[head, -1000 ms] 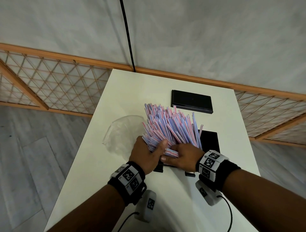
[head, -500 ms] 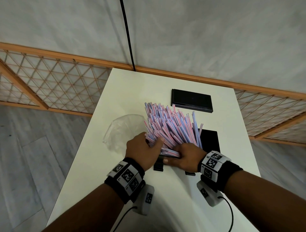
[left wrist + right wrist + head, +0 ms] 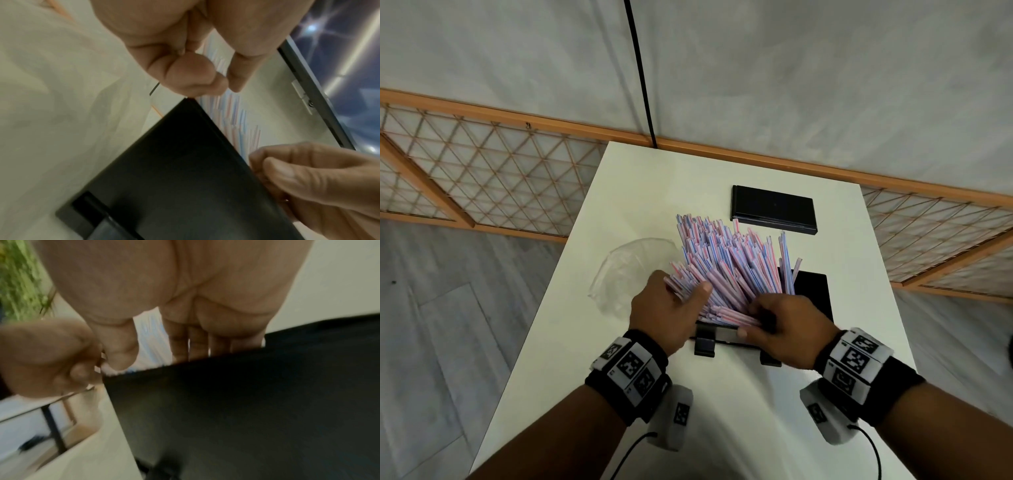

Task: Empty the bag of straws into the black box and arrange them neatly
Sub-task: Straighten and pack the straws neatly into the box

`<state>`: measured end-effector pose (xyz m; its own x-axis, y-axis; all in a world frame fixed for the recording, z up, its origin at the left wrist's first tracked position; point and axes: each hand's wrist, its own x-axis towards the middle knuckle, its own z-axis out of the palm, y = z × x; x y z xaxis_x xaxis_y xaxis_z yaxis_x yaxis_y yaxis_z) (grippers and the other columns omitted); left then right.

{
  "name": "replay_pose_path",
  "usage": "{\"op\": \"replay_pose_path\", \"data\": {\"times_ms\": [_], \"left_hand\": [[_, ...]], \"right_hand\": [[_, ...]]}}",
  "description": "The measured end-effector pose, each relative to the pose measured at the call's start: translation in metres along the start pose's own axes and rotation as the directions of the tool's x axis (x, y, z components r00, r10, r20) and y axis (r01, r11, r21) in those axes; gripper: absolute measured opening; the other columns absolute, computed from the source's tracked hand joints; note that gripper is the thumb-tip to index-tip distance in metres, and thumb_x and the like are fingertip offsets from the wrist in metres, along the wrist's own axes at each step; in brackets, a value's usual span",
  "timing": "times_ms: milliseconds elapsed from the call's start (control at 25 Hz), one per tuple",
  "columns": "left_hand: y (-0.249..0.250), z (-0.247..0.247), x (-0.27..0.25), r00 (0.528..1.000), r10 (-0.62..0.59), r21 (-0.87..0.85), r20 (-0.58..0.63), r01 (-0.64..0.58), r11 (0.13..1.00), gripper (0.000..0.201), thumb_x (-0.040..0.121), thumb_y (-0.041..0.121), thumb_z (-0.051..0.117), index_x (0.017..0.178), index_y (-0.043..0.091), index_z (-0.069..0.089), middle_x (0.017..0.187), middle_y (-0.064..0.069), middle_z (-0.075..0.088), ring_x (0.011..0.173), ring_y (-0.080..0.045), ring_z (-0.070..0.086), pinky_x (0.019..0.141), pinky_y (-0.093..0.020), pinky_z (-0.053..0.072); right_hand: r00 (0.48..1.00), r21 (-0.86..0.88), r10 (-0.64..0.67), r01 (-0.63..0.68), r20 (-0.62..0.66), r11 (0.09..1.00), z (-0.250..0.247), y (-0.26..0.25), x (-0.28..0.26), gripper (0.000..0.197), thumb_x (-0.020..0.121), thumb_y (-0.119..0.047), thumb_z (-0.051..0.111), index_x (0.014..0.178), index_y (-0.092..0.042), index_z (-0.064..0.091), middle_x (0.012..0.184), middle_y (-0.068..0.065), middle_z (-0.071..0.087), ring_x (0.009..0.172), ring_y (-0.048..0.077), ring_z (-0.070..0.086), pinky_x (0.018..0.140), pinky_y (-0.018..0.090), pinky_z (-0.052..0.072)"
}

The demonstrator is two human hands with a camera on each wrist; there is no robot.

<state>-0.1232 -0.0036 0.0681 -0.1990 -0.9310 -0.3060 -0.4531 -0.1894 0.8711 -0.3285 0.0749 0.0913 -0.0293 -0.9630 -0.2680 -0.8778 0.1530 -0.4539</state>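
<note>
A thick bundle of pink-and-blue striped straws (image 3: 732, 263) stands fanned out in the black box (image 3: 812, 291), leaning away from me. My left hand (image 3: 688, 296) grips the bundle's left side, with the thumb lying over the straws. My right hand (image 3: 756, 320) curls over the near lower ends of the straws at the box's front wall. In the left wrist view the left hand (image 3: 205, 73) is curled above the box (image 3: 185, 170), with straws (image 3: 236, 116) behind it. In the right wrist view the right hand (image 3: 185, 321) reaches down behind the box wall (image 3: 246, 402).
The empty clear plastic bag (image 3: 626, 274) lies crumpled on the white table (image 3: 654, 178), left of the box. A flat black lid (image 3: 774, 209) lies behind the straws. A lattice railing and a wall stand past the table's far edge.
My hands have drawn slightly apart, the left one going left and the right one right. The straw bundle has spread wider between them.
</note>
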Motion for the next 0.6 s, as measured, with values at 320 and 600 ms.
{"op": "replay_pose_path", "data": {"times_ms": [320, 600], "left_hand": [[0.013, 0.004, 0.0, 0.997, -0.054, -0.108, 0.054, 0.06, 0.992, 0.039, 0.084, 0.054, 0.07, 0.101, 0.024, 0.053, 0.077, -0.007, 0.071, 0.045, -0.022, 0.064, 0.039, -0.026, 0.047], [0.013, 0.001, -0.002, 0.994, -0.054, -0.096, 0.095, 0.063, 0.993, 0.04, 0.086, 0.053, 0.068, 0.105, 0.023, 0.051, 0.073, -0.008, 0.071, 0.044, -0.02, 0.064, 0.039, -0.028, 0.051]], "right_hand": [[0.834, -0.024, 0.549, -0.549, 0.057, 0.836, -0.014, 0.025, 0.02, 0.077, 0.07, -0.055, 0.078, 0.122, -0.01, 0.043, 0.109, 0.005, 0.055, 0.101, 0.027, 0.058, 0.076, 0.028, 0.042], [0.873, -0.194, 0.485, -0.466, 0.06, 0.863, 0.001, 0.024, 0.048, 0.069, 0.063, -0.058, 0.075, 0.116, -0.017, 0.058, 0.108, 0.004, 0.066, 0.098, 0.026, 0.065, 0.08, 0.03, 0.052]]}}
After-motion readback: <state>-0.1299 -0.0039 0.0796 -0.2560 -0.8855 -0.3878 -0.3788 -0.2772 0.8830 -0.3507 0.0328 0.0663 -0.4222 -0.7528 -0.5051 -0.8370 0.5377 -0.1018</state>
